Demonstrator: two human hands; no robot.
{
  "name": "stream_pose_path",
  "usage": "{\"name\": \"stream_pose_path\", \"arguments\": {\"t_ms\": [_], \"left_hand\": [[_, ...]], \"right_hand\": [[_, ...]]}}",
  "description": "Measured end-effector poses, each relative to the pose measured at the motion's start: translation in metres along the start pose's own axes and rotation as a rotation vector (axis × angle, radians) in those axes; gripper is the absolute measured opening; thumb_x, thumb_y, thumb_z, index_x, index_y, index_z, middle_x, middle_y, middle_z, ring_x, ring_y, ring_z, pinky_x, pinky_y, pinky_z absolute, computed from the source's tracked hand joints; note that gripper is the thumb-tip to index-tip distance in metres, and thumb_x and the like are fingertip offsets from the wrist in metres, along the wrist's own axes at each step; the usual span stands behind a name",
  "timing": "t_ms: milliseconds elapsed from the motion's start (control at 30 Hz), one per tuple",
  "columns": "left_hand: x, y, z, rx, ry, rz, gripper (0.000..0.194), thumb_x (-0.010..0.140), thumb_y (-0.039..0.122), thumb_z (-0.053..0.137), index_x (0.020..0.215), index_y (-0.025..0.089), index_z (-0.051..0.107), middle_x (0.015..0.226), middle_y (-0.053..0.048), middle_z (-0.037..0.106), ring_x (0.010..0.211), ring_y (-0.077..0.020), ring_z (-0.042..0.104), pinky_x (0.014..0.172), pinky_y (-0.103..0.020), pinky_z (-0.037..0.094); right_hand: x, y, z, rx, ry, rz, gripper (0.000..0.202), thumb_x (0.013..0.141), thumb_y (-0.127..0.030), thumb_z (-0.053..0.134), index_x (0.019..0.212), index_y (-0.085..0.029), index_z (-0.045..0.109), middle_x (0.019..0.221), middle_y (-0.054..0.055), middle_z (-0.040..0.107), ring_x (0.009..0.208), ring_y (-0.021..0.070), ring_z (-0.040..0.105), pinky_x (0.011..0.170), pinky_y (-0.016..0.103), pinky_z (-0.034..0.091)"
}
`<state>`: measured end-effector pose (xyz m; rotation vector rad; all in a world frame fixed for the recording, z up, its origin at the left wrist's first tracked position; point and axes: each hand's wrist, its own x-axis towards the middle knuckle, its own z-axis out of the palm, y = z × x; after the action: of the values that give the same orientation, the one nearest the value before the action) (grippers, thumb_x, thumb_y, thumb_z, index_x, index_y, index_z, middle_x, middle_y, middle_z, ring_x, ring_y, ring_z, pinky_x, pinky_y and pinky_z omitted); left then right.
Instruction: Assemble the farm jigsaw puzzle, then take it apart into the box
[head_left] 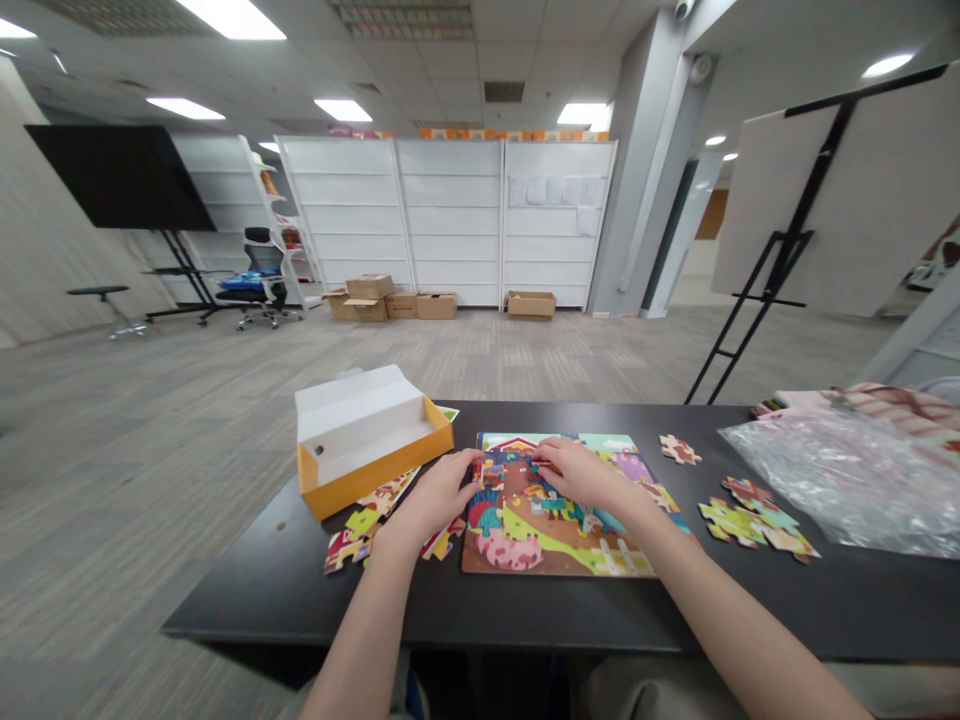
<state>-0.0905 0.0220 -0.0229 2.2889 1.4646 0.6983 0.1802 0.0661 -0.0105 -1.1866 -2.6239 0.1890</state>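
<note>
A colourful jigsaw puzzle point(517, 550) with a farm picture lies flat on the black table. At its left edge is my left hand point(439, 490), with thumb and fingers apart and the fingertips touching the border. My right hand point(577, 472) reaches over the upper middle of the picture, its fingers curled down on a small puzzle piece point(535, 466), mostly hidden beneath them. Loose puzzle pieces point(363, 522) lie left of the board, partly behind my left forearm. To the right are a single brown-and-white piece point(679, 449) and a cluster of puzzle pieces point(750, 520).
An open yellow box point(375, 465) with a white inside stands at the table's left. Clear plastic wrapping point(862, 470) covers the right end of the black table point(570, 620). Beyond the table are cardboard boxes point(367, 298), an office chair point(259, 280) and a board on a stand point(772, 270).
</note>
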Motion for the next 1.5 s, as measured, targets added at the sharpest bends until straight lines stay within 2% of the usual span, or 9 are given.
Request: {"name": "stream_pose_path", "arguments": {"t_ms": [200,400,633,833,967,1167,1267,1367,1500], "left_hand": [[-0.005,-0.003,-0.004,-0.003,0.046,0.002,0.042,0.090,0.024,0.058,0.131,0.020,0.055,0.130,-0.011,0.063,0.121,-0.0260,0.059,0.107,-0.041,0.045],[-0.019,-0.013,-0.030,0.034,0.159,-0.030,0.038,0.090,0.021,0.049,0.126,0.018,0.060,0.126,-0.011,0.067,0.118,-0.0261,0.061,0.105,-0.043,0.046],[-0.059,-0.019,-0.069,0.061,0.240,-0.191,0.036,0.091,0.035,0.049,0.118,0.018,0.064,0.111,-0.010,0.074,0.097,-0.0245,0.070,0.091,-0.038,0.053],[-0.093,-0.023,-0.098,0.258,0.173,-0.440,0.031,0.090,0.032,0.047,0.111,0.021,0.066,0.108,-0.008,0.076,0.095,-0.0260,0.071,0.085,-0.036,0.051],[-0.102,-0.026,-0.098,0.299,0.083,-0.534,0.025,0.091,0.030,0.048,0.103,0.021,0.068,0.102,-0.006,0.077,0.096,-0.0252,0.071,0.080,-0.033,0.050],[-0.099,-0.014,-0.092,0.287,0.009,-0.492,0.020,0.090,0.029,0.053,0.099,0.023,0.070,0.101,-0.005,0.076,0.093,-0.0231,0.069,0.075,-0.028,0.046],[-0.095,-0.003,-0.088,0.303,0.002,-0.494,0.019,0.090,0.029,0.053,0.095,0.022,0.071,0.100,-0.006,0.075,0.092,-0.0233,0.069,0.076,-0.029,0.045],[-0.089,0.014,-0.080,0.245,-0.018,-0.414,0.017,0.088,0.030,0.056,0.090,0.024,0.072,0.096,-0.004,0.075,0.091,-0.0217,0.068,0.076,-0.028,0.044],[-0.079,0.038,-0.066,0.224,-0.076,-0.384,0.021,0.079,0.042,0.067,0.091,0.026,0.072,0.098,-0.003,0.075,0.094,-0.0245,0.068,0.073,-0.029,0.045]], "right_hand": [[0.000,-0.005,-0.005,-0.014,-0.017,0.017,0.021,0.094,-0.017,0.052,0.108,-0.013,0.068,0.113,0.014,0.069,0.104,0.0255,0.062,0.091,0.033,0.045],[0.000,-0.004,-0.005,-0.033,-0.037,0.029,0.023,0.096,-0.020,0.051,0.111,-0.014,0.067,0.114,0.014,0.068,0.104,0.0261,0.062,0.090,0.034,0.045],[-0.001,-0.001,-0.002,-0.047,-0.036,0.035,0.022,0.096,-0.022,0.051,0.110,-0.015,0.066,0.114,0.015,0.068,0.102,0.0263,0.063,0.087,0.034,0.045],[-0.001,0.002,0.001,-0.053,-0.018,0.035,0.022,0.096,-0.022,0.051,0.111,-0.016,0.067,0.114,0.014,0.069,0.102,0.0259,0.064,0.087,0.032,0.045],[-0.001,0.003,0.001,-0.064,-0.031,0.028,0.021,0.096,-0.022,0.050,0.108,-0.016,0.066,0.114,0.014,0.069,0.101,0.0260,0.064,0.086,0.033,0.045],[0.000,0.006,0.002,-0.055,-0.046,0.013,0.022,0.096,-0.023,0.048,0.107,-0.017,0.066,0.114,0.014,0.068,0.100,0.0263,0.064,0.087,0.035,0.047],[0.000,0.008,0.004,-0.042,-0.049,0.011,0.025,0.097,-0.025,0.047,0.111,-0.017,0.066,0.116,0.014,0.068,0.103,0.0269,0.063,0.091,0.036,0.047],[0.000,0.008,0.004,-0.038,-0.053,0.006,0.026,0.098,-0.025,0.047,0.112,-0.017,0.066,0.117,0.013,0.068,0.105,0.0270,0.063,0.093,0.036,0.046],[-0.001,0.007,0.003,-0.044,-0.048,0.007,0.027,0.097,-0.025,0.048,0.114,-0.016,0.067,0.117,0.015,0.068,0.106,0.0274,0.063,0.093,0.037,0.046]]}}
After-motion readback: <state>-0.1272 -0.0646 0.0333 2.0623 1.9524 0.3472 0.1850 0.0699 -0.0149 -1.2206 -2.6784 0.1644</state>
